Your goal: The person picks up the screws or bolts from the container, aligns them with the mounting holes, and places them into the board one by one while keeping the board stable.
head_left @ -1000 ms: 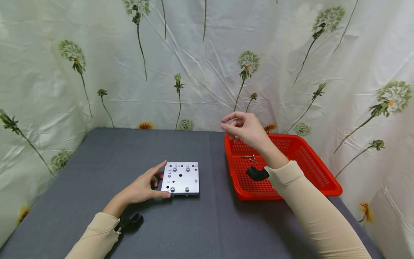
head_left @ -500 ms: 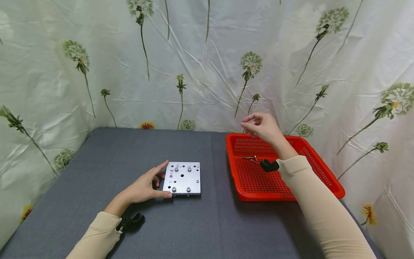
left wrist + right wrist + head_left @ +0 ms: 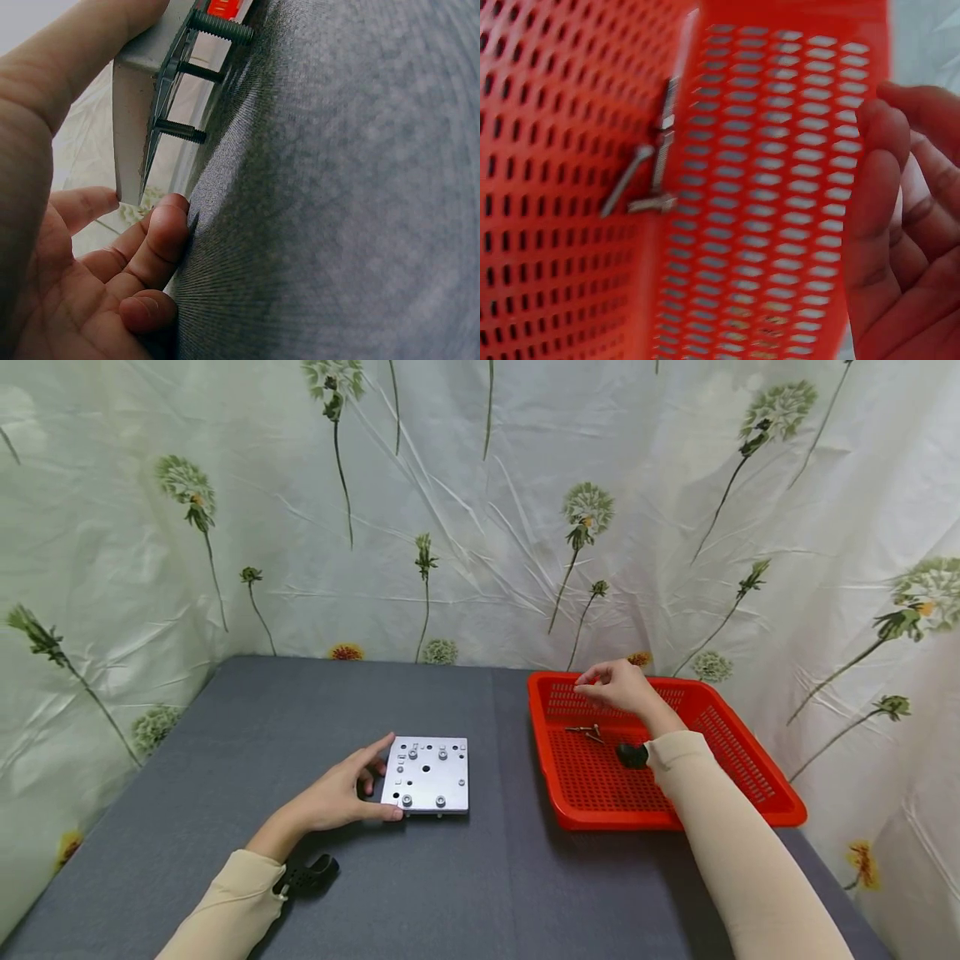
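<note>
My left hand [image 3: 337, 792] grips the left side of a square silver metal plate [image 3: 429, 783], its thumb at the near corner and index finger at the far one. Several socket-head screws [image 3: 442, 755] stand in holes of the plate. In the left wrist view, threaded screw ends [image 3: 223, 28] stick out beneath it, above the dark cloth. My right hand [image 3: 617, 686] is over the far left part of a red plastic basket [image 3: 551, 768], fingers loosely bent, with nothing visible between them. Several loose screws [image 3: 662, 161] lie on the basket floor, to the left of this hand in the right wrist view.
A dark grey cloth [image 3: 465, 885] covers the table. Behind it hangs a pale curtain [image 3: 480, 527] with dandelion prints. The basket's raised perforated walls surround the screws. Each wrist carries a black camera mount [image 3: 311, 875].
My right hand moved right, then lowered toward the basket. My left hand keeps its grip on the plate; the whole head view has shifted slightly.
</note>
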### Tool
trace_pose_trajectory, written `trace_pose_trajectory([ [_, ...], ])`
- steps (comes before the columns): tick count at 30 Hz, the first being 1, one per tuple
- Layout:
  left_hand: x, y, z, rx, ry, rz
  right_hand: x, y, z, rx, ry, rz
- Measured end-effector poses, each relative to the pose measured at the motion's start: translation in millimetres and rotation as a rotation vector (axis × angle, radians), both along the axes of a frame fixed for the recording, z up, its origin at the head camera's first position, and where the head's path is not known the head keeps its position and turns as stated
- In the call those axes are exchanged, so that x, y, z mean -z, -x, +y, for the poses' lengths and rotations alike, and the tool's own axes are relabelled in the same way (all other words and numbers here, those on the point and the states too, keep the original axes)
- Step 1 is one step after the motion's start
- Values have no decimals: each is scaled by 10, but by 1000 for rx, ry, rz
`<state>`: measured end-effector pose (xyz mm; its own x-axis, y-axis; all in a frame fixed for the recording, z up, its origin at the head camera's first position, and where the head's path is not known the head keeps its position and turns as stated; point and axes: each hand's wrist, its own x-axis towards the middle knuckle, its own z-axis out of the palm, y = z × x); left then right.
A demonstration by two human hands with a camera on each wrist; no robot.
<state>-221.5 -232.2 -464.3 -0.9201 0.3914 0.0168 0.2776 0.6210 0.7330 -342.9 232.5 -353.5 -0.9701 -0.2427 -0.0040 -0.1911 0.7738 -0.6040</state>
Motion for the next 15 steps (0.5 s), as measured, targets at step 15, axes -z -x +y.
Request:
trace_pose_trajectory([
  [15, -18, -7, 4, -8, 8, 0, 317, 57, 95, -74, -143, -136],
])
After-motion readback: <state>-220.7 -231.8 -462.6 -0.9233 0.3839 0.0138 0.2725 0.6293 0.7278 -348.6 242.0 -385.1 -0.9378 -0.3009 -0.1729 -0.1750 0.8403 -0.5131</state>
